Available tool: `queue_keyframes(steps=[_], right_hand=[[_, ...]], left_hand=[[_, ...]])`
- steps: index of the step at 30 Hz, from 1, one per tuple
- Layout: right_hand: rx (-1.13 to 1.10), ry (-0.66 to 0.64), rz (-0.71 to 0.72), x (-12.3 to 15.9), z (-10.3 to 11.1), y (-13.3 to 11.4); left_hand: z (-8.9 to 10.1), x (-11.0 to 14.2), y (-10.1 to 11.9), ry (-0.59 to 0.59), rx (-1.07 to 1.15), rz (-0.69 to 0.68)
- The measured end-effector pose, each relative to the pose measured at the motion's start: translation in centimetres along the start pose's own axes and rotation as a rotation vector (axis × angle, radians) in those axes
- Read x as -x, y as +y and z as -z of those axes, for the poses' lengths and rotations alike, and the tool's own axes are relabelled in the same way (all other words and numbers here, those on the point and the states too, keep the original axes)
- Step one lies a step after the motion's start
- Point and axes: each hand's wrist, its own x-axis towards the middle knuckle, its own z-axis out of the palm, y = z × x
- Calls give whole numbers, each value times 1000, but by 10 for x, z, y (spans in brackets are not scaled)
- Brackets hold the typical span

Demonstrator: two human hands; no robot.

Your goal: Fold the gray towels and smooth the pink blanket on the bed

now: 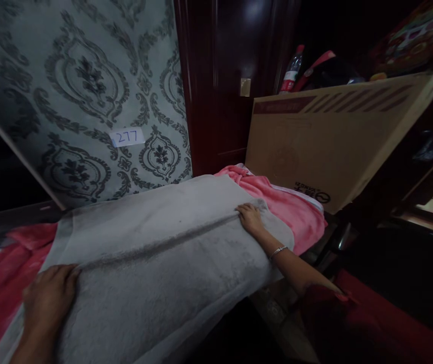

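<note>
A grey plush blanket (178,283) lies spread over a long surface, with a folded edge running across its middle as a dark crease. At the left end of that fold, my left hand (51,296) has its fingers curled on the fabric; their tips are partly hidden. My right hand (251,218) is closed over the other end of the fold, wearing a thin bracelet at the wrist. Red and pink cloth (282,205) shows from under the blanket on the right, and a red cloth (22,253) on the left.
Patterned wallpaper (91,81) with a paper label (127,136) reading 277 rises behind. A dark red wooden door (220,91) stands beside it. To the right, a large cardboard box (315,136) leans upright, with a plastic bottle (292,71) behind its top edge.
</note>
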Motion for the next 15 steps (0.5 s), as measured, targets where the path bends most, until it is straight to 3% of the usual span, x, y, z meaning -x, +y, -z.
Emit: queue_keyframes(steps=[10,15], right_hand=[[78,-67,43,-12,26,65],[109,-91,3,-18,37,81]], left_hand=[[-6,2,-7,15,72,-5],[-2,2,-4,-19,40,26]])
